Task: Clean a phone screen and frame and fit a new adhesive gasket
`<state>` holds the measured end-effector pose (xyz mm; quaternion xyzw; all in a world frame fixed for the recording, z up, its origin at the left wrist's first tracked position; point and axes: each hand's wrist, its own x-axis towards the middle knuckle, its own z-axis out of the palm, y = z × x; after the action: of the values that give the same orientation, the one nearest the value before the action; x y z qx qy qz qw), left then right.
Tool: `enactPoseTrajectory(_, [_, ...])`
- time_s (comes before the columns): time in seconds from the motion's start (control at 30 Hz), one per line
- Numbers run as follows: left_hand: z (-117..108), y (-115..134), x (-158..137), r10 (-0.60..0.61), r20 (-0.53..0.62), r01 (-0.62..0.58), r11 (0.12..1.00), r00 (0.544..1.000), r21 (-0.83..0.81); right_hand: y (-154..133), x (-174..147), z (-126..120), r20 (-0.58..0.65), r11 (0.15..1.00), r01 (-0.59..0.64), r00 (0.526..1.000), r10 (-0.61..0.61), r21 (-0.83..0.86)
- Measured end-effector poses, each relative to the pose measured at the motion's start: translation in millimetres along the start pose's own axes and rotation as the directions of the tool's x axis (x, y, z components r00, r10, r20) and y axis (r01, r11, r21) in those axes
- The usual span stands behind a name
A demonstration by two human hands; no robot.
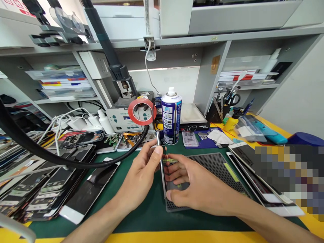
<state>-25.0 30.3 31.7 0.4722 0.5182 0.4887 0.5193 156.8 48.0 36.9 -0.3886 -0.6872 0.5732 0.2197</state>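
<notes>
A thin smartphone (162,179) is held up on edge in the middle, its narrow silver side towards me. My left hand (141,173) grips its upper part, thumb on the near edge and fingers behind. My right hand (197,184) is at the lower part, with its thumb tip on the bottom end and its fingers curled beside the dark face. Most of that face is turned away from me. Under my right hand lies a grey perforated mat (207,160).
A spray can (171,118) stands just beyond the phone. A black cable (101,164) loops across the left, over stacked phone screens (58,182) and a loose white-framed screen (92,189). More white-framed screens (263,185) lie right. A red ring tool (131,116) and a flat heating plate (189,114) stand behind.
</notes>
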Motion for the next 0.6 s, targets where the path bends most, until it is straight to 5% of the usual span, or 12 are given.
enactPoseTrajectory(0.6, [-3.0,0.7,0.0,0.010,0.021,-0.011,0.999,1.000,0.046,-4.1,-1.9,-2.0,0.024,1.000,-0.026,0.999,0.026,-0.013])
